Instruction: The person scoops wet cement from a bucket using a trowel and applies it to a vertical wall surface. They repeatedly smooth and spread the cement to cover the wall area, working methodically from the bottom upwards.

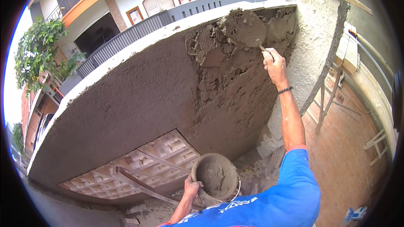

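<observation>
1. Gripping the trowel [253,33] by its handle, the right hand [275,65] is curled tight; the blade is at the upper right of the wall [139,84].
2. Fingers of the left hand [192,187] clasp the rim of the bucket [205,171], which holds some mortar [219,178].
3. Judging by its evenness, the left stretch seems largely coated.
4. The rough patch [231,88] on the right remains lumpy, so filling and smoothing probably remain there.

Worn: bright blue short-sleeved T-shirt [269,201], white printed lettering [247,200] across the front, reddish-pink trim [297,148] at the right sleeve [295,170] hem. Right wrist [282,85] bears a single-strand bracelet [285,90] of dark beads.
</observation>
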A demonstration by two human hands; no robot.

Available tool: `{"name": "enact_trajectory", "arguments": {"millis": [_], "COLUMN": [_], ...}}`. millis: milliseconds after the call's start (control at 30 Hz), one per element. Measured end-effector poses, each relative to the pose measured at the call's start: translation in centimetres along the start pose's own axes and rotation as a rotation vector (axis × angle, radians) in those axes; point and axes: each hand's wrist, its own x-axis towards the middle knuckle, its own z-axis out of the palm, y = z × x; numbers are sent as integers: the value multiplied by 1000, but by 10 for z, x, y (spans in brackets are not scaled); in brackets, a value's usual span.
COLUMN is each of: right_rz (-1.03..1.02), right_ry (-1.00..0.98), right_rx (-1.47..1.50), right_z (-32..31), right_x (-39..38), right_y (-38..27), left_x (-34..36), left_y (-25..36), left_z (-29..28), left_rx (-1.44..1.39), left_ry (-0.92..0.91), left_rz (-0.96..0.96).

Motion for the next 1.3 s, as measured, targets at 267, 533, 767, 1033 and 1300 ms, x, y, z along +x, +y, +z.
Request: {"name": "enact_trajectory", "arguments": {"millis": [267,533,767,1033,1300], "right_rz": [363,218,-108,-94,314], "right_ry": [32,-220,-243,-321,-230], "right_rx": [330,526,-75,-148,618], "right_z": [12,83,106,78,81], "right_x": [-85,-76,-126,-192,-116], "right_y": [19,-83,-53,15,-52], "left_x": [2,-2,4,13,3], "left_y": [1,4,0,-23,-20], "left_z": [-1,8,10,4,7], "left_rx": [16,26,37,72,72], "left_ry": [-7,-21,5,-15,33], "left_rz": [-17,-5,-43,-10,-15]}}
